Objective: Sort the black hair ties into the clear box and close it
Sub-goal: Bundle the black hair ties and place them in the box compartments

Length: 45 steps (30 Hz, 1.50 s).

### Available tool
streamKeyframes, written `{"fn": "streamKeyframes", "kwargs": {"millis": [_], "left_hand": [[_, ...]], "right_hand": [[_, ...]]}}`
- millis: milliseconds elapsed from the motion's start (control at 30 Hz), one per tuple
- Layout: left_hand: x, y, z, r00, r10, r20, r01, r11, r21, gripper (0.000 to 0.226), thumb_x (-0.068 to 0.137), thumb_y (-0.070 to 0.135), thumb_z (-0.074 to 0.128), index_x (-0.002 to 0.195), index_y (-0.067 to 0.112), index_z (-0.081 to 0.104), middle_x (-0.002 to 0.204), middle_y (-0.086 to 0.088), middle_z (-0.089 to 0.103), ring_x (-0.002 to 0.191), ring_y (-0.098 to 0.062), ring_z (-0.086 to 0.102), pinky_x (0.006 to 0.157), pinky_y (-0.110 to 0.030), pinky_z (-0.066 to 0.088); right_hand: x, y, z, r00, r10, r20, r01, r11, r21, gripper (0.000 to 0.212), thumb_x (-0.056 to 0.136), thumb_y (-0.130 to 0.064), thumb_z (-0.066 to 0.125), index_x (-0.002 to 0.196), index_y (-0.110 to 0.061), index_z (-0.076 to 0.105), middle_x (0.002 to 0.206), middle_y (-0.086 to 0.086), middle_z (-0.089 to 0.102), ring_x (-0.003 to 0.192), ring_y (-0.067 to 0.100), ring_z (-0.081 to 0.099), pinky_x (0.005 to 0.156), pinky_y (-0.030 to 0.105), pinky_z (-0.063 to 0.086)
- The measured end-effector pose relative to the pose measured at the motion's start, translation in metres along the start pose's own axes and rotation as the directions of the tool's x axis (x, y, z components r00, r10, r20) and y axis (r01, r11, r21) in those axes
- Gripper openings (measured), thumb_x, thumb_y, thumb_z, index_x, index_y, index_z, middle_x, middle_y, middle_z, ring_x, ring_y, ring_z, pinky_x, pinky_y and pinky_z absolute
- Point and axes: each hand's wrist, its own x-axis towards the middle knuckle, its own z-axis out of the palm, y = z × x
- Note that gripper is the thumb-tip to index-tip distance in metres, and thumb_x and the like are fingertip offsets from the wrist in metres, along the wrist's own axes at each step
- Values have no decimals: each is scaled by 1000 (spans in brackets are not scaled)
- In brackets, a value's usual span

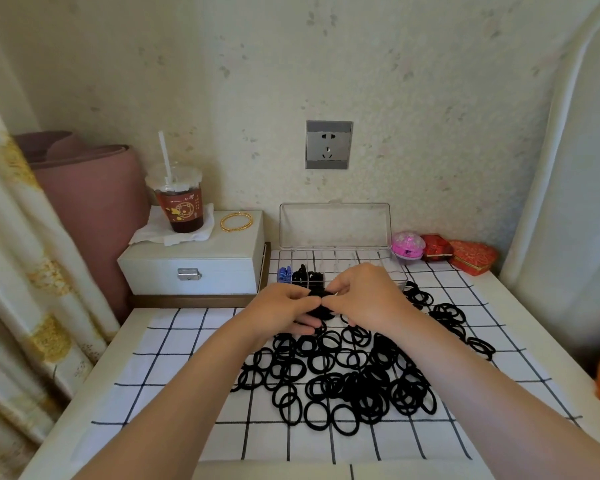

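Your left hand (281, 308) and right hand (364, 296) meet just in front of the clear box (335, 226). Both pinch a small bunch of black hair ties (321, 309) between curled fingers. The box sits at the back of the table (534, 327) with its lid standing open against the wall. Some compartments at its left end hold black ties, and one holds blue pieces (283, 273). The heap of loose hair ties (347, 375) lies on the checked cloth (174, 358) beneath your wrists, spreading to the right.
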Motion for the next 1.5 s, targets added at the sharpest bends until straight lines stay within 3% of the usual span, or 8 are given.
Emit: {"fn": "streamKeyframes", "kwargs": {"millis": [133,300,633,800,900,1033,1200,1500], "left_hand": [[2,1,-7,1000,-7,20,7,1000,-5,24,98,15,58,119,9,67,103,-10,75,93,-19,74,85,-34,60],[-2,8,-9,998,42,52,-42,999,8,22,95,19,64,115,12,69,103,-8,75,93,-19,74,84,-32,59],[-2,13,-14,977,211,-23,-196,939,282,16,91,28,68,105,22,71,85,1,73,73,-10,70,71,-26,57],[7,17,-16,944,312,-104,-240,870,430,29,92,46,59,114,29,66,108,9,70,101,-8,64,88,-27,50],[15,13,-19,883,435,-176,-278,788,550,30,97,38,55,123,25,63,123,8,61,116,-9,54,93,-20,38],[26,0,-18,850,519,-92,-273,583,765,45,96,29,56,140,21,50,143,0,46,137,-15,31,110,-31,33],[36,-17,-17,906,416,-82,-202,593,780,70,93,36,59,153,20,26,162,-6,15,150,-19,1,122,-39,17],[49,-25,-18,916,394,-82,-201,624,755,78,90,39,59,155,23,18,161,-5,14,150,-18,0,121,-42,21]], "right_hand": [[0,7,-7,994,49,100,-77,949,305,22,85,-24,76,106,-21,70,96,0,72,66,13,68,49,24,53],[-2,10,-7,950,81,301,-232,827,511,39,88,-28,75,124,-16,65,116,3,68,92,20,73,65,33,61],[-2,9,1,945,135,297,-309,659,685,15,88,-16,74,102,-10,71,99,14,76,81,24,73,70,37,61],[11,5,-4,965,198,172,-261,658,707,17,89,-16,73,104,-8,70,86,9,75,67,20,71,59,33,58],[30,3,-6,966,254,43,-221,733,643,11,89,-17,74,97,-11,70,91,9,74,61,19,69,50,29,56],[64,-4,1,964,242,-110,-160,858,487,8,90,-15,71,96,-9,71,86,10,73,56,18,66,44,28,54],[102,-6,17,969,109,-221,-84,989,123,7,84,-23,74,80,-18,75,65,2,69,54,14,60,47,23,44],[127,-8,35,994,26,-107,-80,838,-540,13,86,-24,64,82,-19,76,74,-2,67,69,18,62,53,23,43]]}}
